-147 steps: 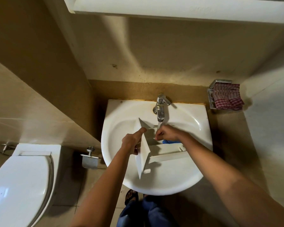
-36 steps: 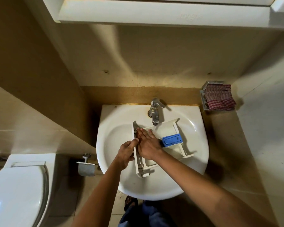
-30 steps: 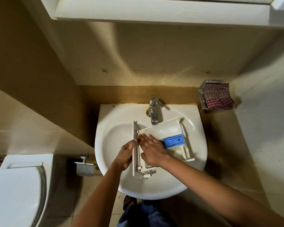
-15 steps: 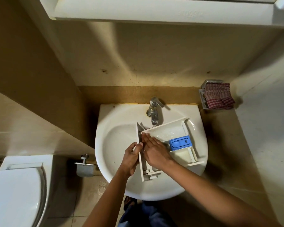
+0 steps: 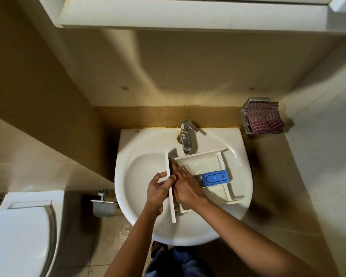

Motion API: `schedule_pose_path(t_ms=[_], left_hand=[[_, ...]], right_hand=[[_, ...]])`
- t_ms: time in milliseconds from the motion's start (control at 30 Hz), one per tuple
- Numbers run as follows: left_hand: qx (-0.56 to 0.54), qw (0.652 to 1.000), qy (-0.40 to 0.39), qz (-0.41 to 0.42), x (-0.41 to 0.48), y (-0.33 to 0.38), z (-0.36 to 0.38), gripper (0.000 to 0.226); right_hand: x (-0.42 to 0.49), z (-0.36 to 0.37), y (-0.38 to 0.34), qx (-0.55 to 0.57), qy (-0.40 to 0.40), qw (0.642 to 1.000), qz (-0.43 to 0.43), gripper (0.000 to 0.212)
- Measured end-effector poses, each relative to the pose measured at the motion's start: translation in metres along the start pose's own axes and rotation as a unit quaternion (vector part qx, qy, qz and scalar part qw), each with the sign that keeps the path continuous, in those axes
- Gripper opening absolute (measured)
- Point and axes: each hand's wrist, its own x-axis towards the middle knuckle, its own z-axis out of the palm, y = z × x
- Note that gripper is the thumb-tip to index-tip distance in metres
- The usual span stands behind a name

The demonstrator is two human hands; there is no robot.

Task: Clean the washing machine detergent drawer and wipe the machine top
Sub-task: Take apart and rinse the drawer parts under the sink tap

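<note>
The white detergent drawer lies across the white basin under the chrome tap. Its flat front panel stands on edge at the left. A blue insert sits in the drawer's middle compartment. My left hand grips the front panel from the left, thumb over its edge. My right hand lies flat, fingers together, inside the drawer against the back of the panel. Water glistens in the upper compartment.
A red checked cloth hangs over a metal soap rack on the right wall. A toilet stands at the lower left, with a metal paper holder beside the basin. A white cabinet overhangs above.
The drawer has shifted right and turned a little under the tap. My right hand has kept sliding along the inside of the front panel while my left holds it.
</note>
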Motion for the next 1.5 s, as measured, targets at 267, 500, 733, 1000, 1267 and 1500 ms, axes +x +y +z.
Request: schedule_pose_path(t_ms=[267, 500, 733, 1000, 1267, 1500], left_hand=[[0.067, 0.994, 0.081, 0.009, 0.0, 0.016, -0.013, 0.047], [0.043, 0.993, 0.106, 0.009, -0.004, 0.02, -0.021, 0.055], [0.008, 0.995, 0.094, -0.005, -0.013, 0.016, -0.009, 0.05], [0.048, 0.996, 0.069, -0.001, -0.011, 0.025, -0.013, 0.029], [0.035, 0.996, 0.086, -0.012, -0.013, 0.024, -0.015, 0.049], [0.016, 0.992, 0.128, 0.003, -0.019, 0.023, -0.01, 0.05]], right_hand=[[0.01, -0.011, 0.048, -0.079, -0.001, 0.995, 0.053, 0.066], [0.011, -0.018, 0.069, -0.027, 0.05, 0.965, 0.255, 0.069], [0.03, -0.012, -0.012, 0.072, -0.072, 0.995, 0.019, 0.059], [0.012, -0.017, 0.026, -0.044, 0.034, 0.998, 0.026, 0.053], [0.009, -0.019, 0.045, -0.029, 0.082, 0.979, 0.183, 0.064], [0.015, -0.011, 0.022, 0.043, -0.007, 0.999, 0.02, 0.059]])
